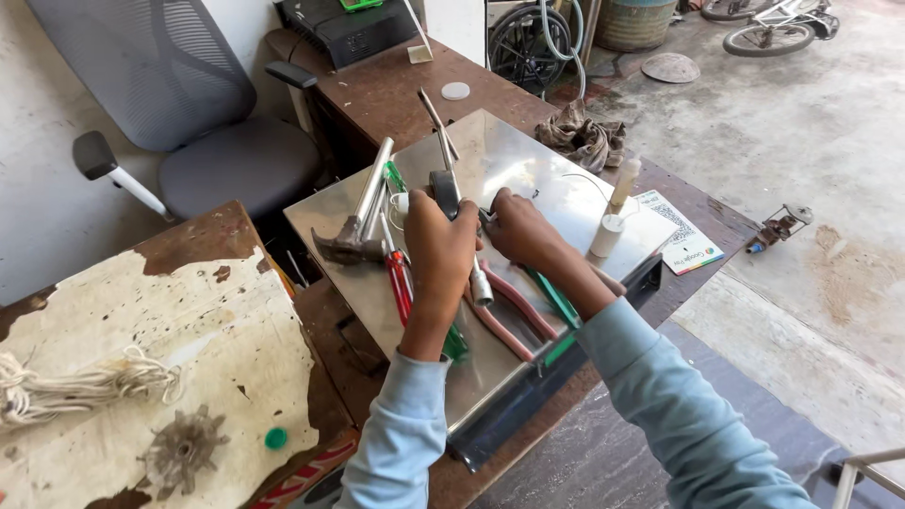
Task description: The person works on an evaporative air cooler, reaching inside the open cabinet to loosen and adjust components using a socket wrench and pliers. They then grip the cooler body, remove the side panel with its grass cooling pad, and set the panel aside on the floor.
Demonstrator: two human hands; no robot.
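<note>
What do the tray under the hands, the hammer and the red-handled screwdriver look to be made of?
Tray: apparently polished sheet metal, likely steel, since it mirrors light. Hammer: dull grey metal head on a shiny tubular metal shaft. Red-handled screwdriver: glossy, probably plastic handle; its shaft is mostly hidden by the left hand.

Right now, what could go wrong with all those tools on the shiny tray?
The left hand and right hand work close together over a dark tool, so fingers might get pinched. The hammer lies near the metal tray's edge and could slide off if bumped. The white bottle stands upright and might tip over.
</note>
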